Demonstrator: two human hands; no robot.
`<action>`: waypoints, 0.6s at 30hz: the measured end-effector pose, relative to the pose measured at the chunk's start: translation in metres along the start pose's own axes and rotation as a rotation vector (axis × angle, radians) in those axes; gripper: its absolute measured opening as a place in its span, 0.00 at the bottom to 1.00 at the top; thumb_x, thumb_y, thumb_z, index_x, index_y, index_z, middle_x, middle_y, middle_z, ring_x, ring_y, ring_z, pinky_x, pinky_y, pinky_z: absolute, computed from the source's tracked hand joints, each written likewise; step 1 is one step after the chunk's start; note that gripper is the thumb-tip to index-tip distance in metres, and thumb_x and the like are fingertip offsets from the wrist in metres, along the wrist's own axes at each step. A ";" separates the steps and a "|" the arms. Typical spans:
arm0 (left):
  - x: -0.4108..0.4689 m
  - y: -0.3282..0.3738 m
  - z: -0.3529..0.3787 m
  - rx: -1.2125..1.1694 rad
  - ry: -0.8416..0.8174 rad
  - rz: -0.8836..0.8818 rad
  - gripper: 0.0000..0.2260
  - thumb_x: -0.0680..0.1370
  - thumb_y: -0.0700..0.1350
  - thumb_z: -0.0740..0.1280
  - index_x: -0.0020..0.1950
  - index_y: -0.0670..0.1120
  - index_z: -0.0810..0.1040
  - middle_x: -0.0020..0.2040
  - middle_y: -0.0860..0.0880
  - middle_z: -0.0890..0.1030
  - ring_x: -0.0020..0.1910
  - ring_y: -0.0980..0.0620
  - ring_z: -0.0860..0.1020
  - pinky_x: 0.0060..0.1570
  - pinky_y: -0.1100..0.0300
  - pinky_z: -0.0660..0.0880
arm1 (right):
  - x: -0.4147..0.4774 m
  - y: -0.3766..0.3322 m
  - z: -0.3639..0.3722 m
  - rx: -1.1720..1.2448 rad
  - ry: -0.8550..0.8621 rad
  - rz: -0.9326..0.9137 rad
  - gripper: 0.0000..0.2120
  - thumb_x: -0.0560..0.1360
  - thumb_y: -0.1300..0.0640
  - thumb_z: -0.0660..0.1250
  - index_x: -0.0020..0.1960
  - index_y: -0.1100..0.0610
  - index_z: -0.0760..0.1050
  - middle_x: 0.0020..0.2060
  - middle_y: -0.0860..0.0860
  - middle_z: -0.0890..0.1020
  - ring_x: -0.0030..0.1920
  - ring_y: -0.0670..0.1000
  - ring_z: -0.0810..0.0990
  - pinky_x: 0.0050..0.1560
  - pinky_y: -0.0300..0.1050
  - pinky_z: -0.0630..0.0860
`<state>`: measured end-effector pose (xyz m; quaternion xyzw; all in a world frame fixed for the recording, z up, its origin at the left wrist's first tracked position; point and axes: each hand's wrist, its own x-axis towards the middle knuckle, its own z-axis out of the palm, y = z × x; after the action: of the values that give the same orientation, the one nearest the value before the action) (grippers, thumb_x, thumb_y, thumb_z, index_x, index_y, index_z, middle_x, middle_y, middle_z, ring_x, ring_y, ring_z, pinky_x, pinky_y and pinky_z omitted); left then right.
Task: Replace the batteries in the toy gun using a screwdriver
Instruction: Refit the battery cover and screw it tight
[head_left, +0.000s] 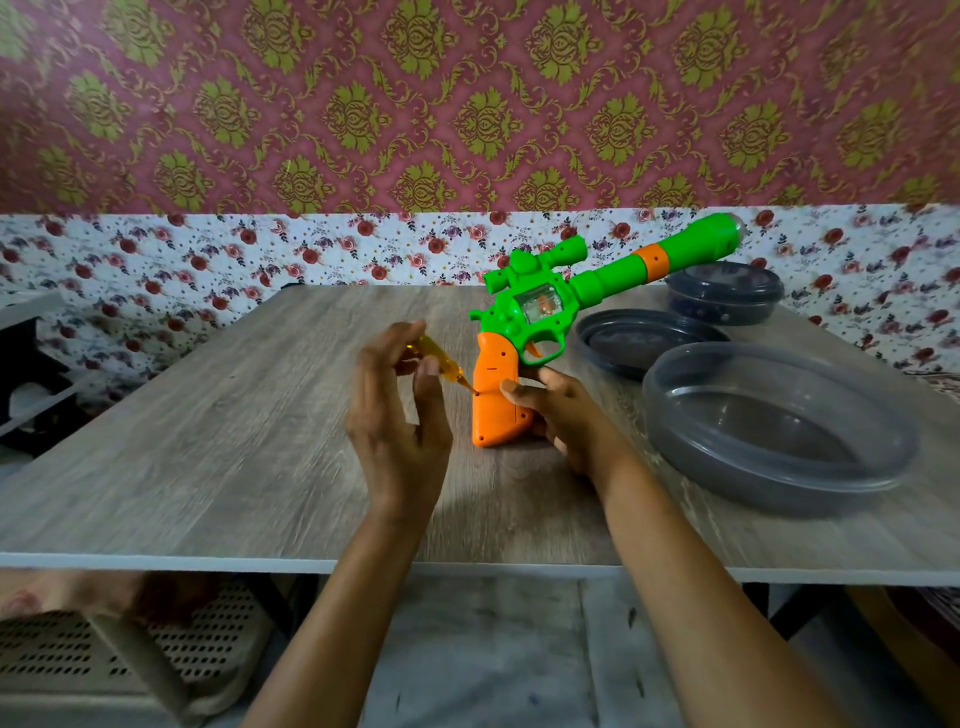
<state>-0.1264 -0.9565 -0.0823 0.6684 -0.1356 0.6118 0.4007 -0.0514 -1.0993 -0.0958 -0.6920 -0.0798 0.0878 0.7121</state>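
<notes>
A green toy gun (597, 280) with an orange grip (493, 395) stands on the grip's butt on the wooden table (208, 441), barrel pointing up to the right. My right hand (566, 415) grips the orange handle from the right side. My left hand (400, 410) pinches a small screwdriver with a clear yellow handle (439, 361) between thumb and fingers. The screwdriver's tip sits at a screw hole on the left face of the grip.
Right of the gun lie a dark round lid (634, 343), a large grey plastic bowl (779, 431) and, behind them, a closed dark container (724, 293). A floral wall backs the table. The table's front edge runs near my forearms.
</notes>
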 end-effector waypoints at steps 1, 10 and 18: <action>0.000 0.000 0.000 0.011 -0.008 -0.004 0.11 0.79 0.37 0.60 0.60 0.45 0.69 0.53 0.44 0.79 0.47 0.58 0.76 0.47 0.73 0.70 | 0.000 0.000 0.000 0.001 0.000 0.002 0.16 0.74 0.57 0.67 0.61 0.51 0.71 0.59 0.57 0.78 0.59 0.57 0.77 0.63 0.59 0.72; 0.000 0.001 -0.001 -0.012 0.000 0.052 0.09 0.76 0.39 0.66 0.56 0.44 0.73 0.49 0.41 0.75 0.46 0.59 0.72 0.46 0.75 0.69 | -0.005 -0.004 0.001 0.043 -0.008 -0.008 0.14 0.75 0.59 0.65 0.60 0.54 0.72 0.58 0.58 0.79 0.59 0.57 0.78 0.62 0.58 0.73; -0.001 -0.001 0.000 0.008 -0.027 0.041 0.12 0.79 0.36 0.60 0.62 0.43 0.71 0.54 0.42 0.80 0.52 0.58 0.77 0.49 0.71 0.73 | -0.003 -0.002 0.001 0.026 0.000 -0.009 0.13 0.75 0.58 0.66 0.59 0.52 0.72 0.58 0.57 0.79 0.59 0.57 0.78 0.62 0.59 0.73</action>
<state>-0.1262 -0.9560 -0.0832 0.6754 -0.1523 0.6113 0.3833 -0.0543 -1.0991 -0.0941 -0.6822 -0.0818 0.0856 0.7215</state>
